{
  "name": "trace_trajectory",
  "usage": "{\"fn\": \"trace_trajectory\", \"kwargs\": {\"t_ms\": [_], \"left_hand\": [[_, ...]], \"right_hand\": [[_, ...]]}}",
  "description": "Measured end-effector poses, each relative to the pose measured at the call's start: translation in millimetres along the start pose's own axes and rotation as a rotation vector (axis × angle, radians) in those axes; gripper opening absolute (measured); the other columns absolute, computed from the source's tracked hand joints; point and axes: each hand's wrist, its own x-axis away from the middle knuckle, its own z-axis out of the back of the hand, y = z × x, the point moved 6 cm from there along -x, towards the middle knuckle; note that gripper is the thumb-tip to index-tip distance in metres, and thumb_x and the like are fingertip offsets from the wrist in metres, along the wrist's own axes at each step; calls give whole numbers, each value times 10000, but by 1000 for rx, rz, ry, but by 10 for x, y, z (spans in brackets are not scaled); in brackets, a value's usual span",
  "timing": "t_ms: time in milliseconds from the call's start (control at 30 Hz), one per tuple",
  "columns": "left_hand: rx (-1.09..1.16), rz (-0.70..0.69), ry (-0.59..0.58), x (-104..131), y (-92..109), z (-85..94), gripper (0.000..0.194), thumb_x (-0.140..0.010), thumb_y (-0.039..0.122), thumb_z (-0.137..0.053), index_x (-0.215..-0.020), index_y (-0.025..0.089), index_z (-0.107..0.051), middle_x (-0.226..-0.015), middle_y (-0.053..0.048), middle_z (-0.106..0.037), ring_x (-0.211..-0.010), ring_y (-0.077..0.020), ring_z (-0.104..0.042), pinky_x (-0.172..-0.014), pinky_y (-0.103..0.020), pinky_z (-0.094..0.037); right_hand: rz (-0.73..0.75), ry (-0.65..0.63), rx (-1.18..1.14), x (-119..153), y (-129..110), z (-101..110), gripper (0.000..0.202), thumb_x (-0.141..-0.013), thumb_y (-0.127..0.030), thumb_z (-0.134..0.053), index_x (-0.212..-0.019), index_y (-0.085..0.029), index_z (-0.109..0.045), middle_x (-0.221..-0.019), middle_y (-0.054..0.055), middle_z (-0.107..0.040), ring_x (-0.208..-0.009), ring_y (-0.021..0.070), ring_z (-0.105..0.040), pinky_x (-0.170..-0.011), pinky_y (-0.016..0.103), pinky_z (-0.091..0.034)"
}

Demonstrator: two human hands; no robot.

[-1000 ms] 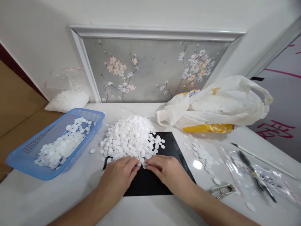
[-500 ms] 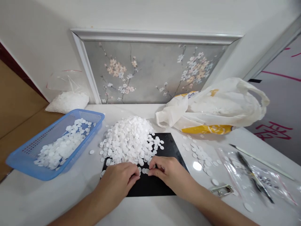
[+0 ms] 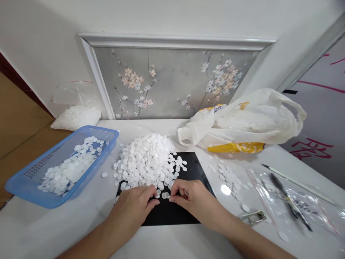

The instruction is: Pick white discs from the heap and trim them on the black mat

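A heap of small white plastic discs (image 3: 147,158) covers the far left of a black mat (image 3: 180,214) and spills past its edge. My left hand (image 3: 136,203) rests at the near side of the heap, thumb and forefinger a little apart, with a loose disc (image 3: 157,196) by the fingertips. Facing it, my right hand (image 3: 192,201) has its thumb and forefinger closed on the edge of a white disc (image 3: 167,195). Another disc lies against that one on the mat. The other fingers of both hands are curled and partly hidden.
A blue basket (image 3: 105,135) with more discs stands on the left, a clear bag of white pieces (image 3: 77,118) behind it. A white plastic bag (image 3: 242,126) lies at back right. Scattered discs (image 3: 229,176), nail clippers (image 3: 253,217), a black pen (image 3: 289,201) and a slim white tool (image 3: 299,183) lie right.
My left thumb and forefinger have parted slightly, and a disc now shows beside them. The right hand stays almost where it was, at the discs. The view has shifted a little.
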Motion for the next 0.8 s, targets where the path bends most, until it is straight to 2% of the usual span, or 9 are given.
{"fn": "trace_trajectory", "kwargs": {"t_ms": [67,200,300,400,467,533,600,700,800], "left_hand": [[38,5,13,-8,-8,-1,149,-876,268,-496,-796,241,-619,-755,-12,-682,-690,-197,-612,-601,-260,-336],[204,11,51,-2,7,43,194,-871,281,-499,-727,234,-620,-696,6,-654,-634,-168,-570,-581,-249,-320],[337,100,33,15,-7,61,214,-879,358,-494,-748,230,-603,-535,53,-476,-513,-128,-426,-514,-240,-255],[536,170,-20,31,-10,44,277,-874,432,-494,-729,208,-569,-526,77,-288,-505,-110,-286,-492,-237,-198],[677,176,-45,33,-6,27,310,-858,463,-515,-710,193,-546,-556,76,-278,-529,-105,-262,-495,-233,-193],[800,190,-68,27,-15,-2,337,-836,492,-544,-698,186,-525,-566,77,-294,-525,-96,-252,-486,-228,-187],[919,216,-97,20,-27,-43,360,-811,520,-572,-696,184,-514,-559,82,-301,-497,-83,-233,-465,-224,-168],[1049,268,-129,18,-37,-98,387,-775,543,-610,-683,183,-504,-533,92,-287,-467,-73,-203,-440,-228,-132],[1090,273,-127,21,-24,-107,393,-759,537,-635,-664,178,-506,-515,93,-279,-475,-74,-196,-441,-231,-122]], "right_hand": [[-29,-6,-173,-3,-3,39,129,-740,-235,-613,-658,-201,-519,-522,-75,-368,-484,82,-303,-450,211,-220],[-140,-109,-764,-14,13,40,185,-669,-204,-534,-642,-217,-351,-522,-77,-412,-421,54,-199,-404,204,-115],[-161,-174,-934,-15,2,0,145,-616,-173,-517,-682,-211,-393,-537,-59,-487,-399,42,-183,-402,209,-77],[-174,-207,-800,2,1,-90,122,-676,-216,-572,-774,-195,-503,-545,-68,-474,-393,37,-171,-401,209,-83],[-138,-178,-627,17,-22,-131,160,-754,-315,-603,-727,-184,-515,-548,-61,-464,-410,44,-219,-406,206,-143],[-50,-99,-466,31,-81,-130,263,-807,-388,-595,-673,-183,-500,-555,-43,-488,-464,68,-340,-455,209,-253],[21,-36,-363,51,-138,-128,230,-830,-390,-584,-730,-190,-528,-576,-36,-521,-535,99,-431,-518,220,-318],[61,-12,-230,74,-171,-159,127,-816,-328,-610,-862,-212,-590,-598,-52,-512,-520,100,-420,-499,221,-310],[94,15,-128,87,-180,-181,82,-813,-296,-614,-808,-214,-622,-619,-47,-518,-520,95,-399,-497,225,-302]]}}
